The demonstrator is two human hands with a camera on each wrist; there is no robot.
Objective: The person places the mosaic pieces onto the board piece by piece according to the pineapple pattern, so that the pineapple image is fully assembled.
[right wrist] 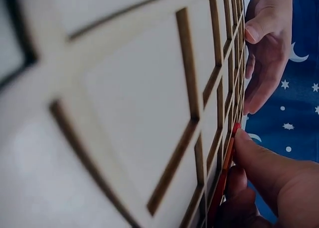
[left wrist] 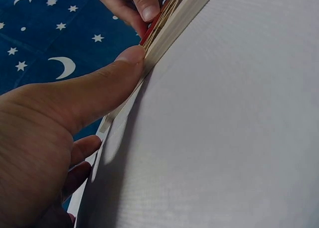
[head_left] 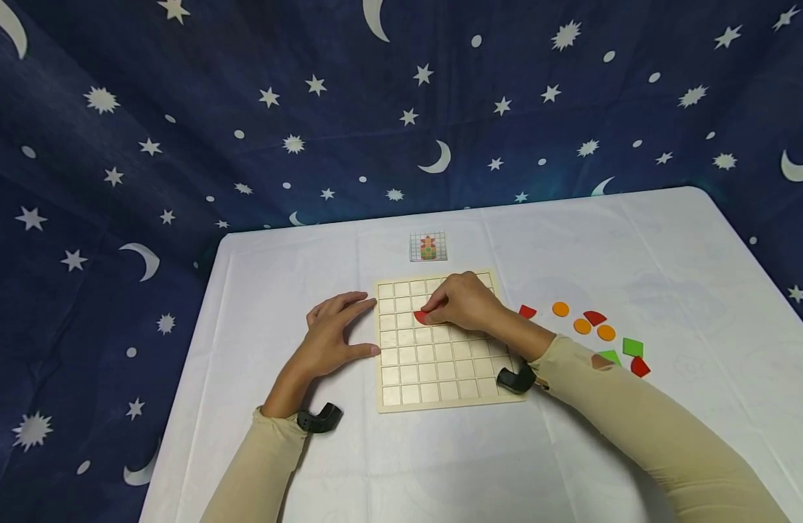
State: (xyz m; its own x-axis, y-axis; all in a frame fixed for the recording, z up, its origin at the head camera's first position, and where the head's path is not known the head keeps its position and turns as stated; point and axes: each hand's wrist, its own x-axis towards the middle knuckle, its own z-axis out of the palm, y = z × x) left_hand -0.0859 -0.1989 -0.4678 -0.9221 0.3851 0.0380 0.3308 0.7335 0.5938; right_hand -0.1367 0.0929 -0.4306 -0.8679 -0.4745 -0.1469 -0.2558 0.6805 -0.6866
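Left hand [head_left: 332,334] flat, fingers straight, thumb spread; right hand [head_left: 463,301] fingers curled, pinching; both forearms sleeved

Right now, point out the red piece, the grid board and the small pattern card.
red piece [head_left: 420,317], head view, its exposed left edge
grid board [head_left: 434,370], head view, a bare lower cell
pattern card [head_left: 428,247], head view, its middle

White-clothed table [head_left: 441,465] bearing a wooden grid board [head_left: 434,363], a small pattern card [head_left: 428,247], and loose coloured pieces [head_left: 594,330] to its right.
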